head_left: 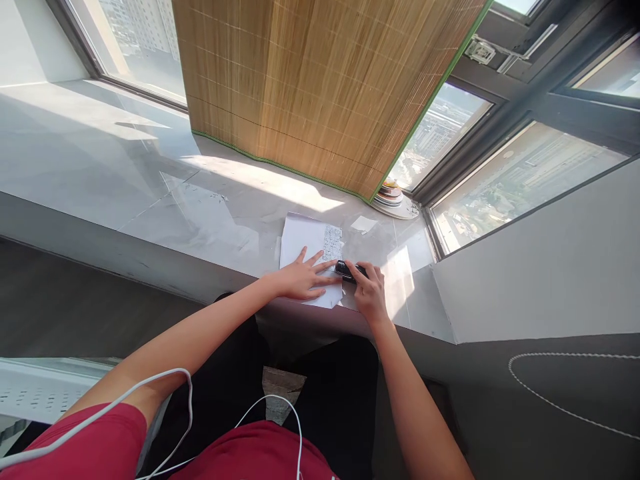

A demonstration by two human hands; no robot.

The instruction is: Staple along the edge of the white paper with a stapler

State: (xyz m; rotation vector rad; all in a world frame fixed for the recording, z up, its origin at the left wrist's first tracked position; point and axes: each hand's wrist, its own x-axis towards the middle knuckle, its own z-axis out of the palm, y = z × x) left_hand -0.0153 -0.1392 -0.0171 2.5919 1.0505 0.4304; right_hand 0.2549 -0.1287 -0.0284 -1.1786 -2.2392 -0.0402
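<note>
White paper sheets (305, 233) lie on the window ledge, with a strip of dense black marks along their right side. My left hand (303, 279) is spread flat across them, fingers apart and pointing right. At the right edge of the sheets, my right hand (369, 290) grips a black stapler (345, 269) whose front end meets the paper. Whether its jaws are pressed closed cannot be made out. A small white scrap of paper (364, 224) rests just beyond the stapler.
A bamboo blind (300, 87) with green edging hangs over the window behind the ledge (215, 220). Stacked round plates or discs (393, 199) stand in the right corner by the window frame. White cables (187, 393) run across my arm and lap.
</note>
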